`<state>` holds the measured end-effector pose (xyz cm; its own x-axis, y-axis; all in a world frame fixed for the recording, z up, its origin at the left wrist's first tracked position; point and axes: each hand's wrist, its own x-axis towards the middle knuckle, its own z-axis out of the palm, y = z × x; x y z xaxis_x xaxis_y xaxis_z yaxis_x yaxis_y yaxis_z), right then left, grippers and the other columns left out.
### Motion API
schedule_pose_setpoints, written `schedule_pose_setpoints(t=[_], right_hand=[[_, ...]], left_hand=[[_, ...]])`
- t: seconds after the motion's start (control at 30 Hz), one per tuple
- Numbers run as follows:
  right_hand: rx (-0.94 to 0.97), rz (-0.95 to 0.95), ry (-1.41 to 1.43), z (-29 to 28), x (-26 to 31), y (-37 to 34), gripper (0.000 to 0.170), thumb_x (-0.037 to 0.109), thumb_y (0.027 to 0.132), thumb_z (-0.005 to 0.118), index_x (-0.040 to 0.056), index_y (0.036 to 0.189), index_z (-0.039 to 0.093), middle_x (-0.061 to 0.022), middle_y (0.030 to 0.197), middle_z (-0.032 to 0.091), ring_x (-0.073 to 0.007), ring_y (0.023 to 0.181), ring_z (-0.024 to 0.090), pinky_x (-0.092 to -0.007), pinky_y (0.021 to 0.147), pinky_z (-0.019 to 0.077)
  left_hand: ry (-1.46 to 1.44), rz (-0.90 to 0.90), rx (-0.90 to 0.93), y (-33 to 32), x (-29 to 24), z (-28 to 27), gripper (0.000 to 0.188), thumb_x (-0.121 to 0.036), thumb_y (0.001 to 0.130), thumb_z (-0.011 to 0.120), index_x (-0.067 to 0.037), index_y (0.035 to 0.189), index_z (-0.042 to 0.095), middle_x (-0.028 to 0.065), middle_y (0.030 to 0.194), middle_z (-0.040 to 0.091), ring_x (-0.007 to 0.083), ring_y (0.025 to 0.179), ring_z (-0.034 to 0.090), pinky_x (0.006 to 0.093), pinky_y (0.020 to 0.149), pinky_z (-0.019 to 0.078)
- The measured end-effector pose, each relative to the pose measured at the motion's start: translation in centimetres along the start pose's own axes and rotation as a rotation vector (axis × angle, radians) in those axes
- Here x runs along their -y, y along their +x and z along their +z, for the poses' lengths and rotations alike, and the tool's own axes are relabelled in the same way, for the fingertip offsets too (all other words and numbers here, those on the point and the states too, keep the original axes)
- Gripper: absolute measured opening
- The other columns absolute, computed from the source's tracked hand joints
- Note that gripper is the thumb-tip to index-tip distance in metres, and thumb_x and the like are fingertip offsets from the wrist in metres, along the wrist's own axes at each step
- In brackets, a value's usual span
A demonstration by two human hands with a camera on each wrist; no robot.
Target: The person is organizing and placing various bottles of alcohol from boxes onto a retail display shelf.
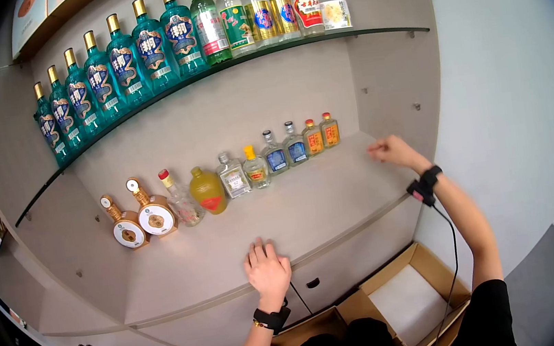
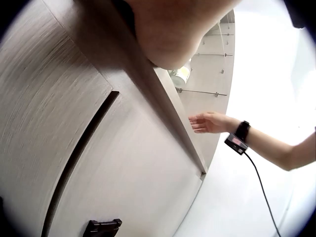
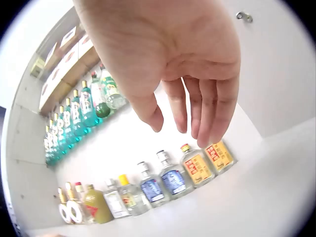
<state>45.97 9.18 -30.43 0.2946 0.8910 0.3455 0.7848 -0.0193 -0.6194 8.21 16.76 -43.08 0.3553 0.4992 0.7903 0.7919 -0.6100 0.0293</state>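
My left hand (image 1: 268, 271) rests on the front edge of the lower shelf (image 1: 231, 248), its fingers extended and holding nothing. Over the shelf's right end my right hand (image 1: 395, 152) hangs with loosely bent fingers, also empty. In the right wrist view the right hand (image 3: 173, 64) has thumb and fingers apart, in front of the orange-labelled bottles (image 3: 197, 168). A row of small bottles stands upright on the lower shelf: two with blue labels (image 1: 276, 158), a yellow-capped one (image 1: 256, 168), a clear one (image 1: 233, 176), an olive jug (image 1: 208, 192), a red-capped one (image 1: 185, 201) and two round-bodied ones (image 1: 156, 217).
A glass shelf (image 1: 176, 86) above holds several teal bottles (image 1: 125, 63) and several clear ones (image 1: 259, 12). Below the cabinet lie open cardboard boxes (image 1: 369, 300), one with white material (image 1: 407, 302) inside. A cable (image 1: 453, 248) hangs from the right wrist.
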Motion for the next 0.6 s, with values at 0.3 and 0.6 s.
schedule_pose_setpoints(t=[0.3, 0.6], right_hand=[[0.095, 0.264, 0.349, 3.8, -0.3, -23.5, 0.027, 0.017, 0.086, 0.058, -0.0005, 0.107, 0.062, -0.0075, 0.086, 0.068, -0.0114, 0.077, 0.062, -0.0254, 0.073, 0.0488], [0.497, 0.861, -0.141, 14.8, -10.9, -49.2, 0.031, 0.025, 0.083, 0.058, 0.0061, 0.106, 0.064, -0.0102, 0.091, 0.067, -0.0207, 0.082, 0.064, -0.0314, 0.072, 0.0497]], left_hand=[[-0.081, -0.002, 0.019, -0.4, 0.4, 0.0, 0.038, -0.016, 0.073, 0.05, -0.001, 0.108, 0.056, 0.0196, 0.119, 0.053, 0.0345, 0.111, 0.05, 0.0438, 0.096, 0.0371], [-0.074, 0.004, 0.122, -0.8, 0.5, -0.5, 0.04, -0.014, 0.08, 0.047, -0.002, 0.118, 0.052, 0.0164, 0.126, 0.049, 0.0317, 0.116, 0.046, 0.044, 0.099, 0.0345]])
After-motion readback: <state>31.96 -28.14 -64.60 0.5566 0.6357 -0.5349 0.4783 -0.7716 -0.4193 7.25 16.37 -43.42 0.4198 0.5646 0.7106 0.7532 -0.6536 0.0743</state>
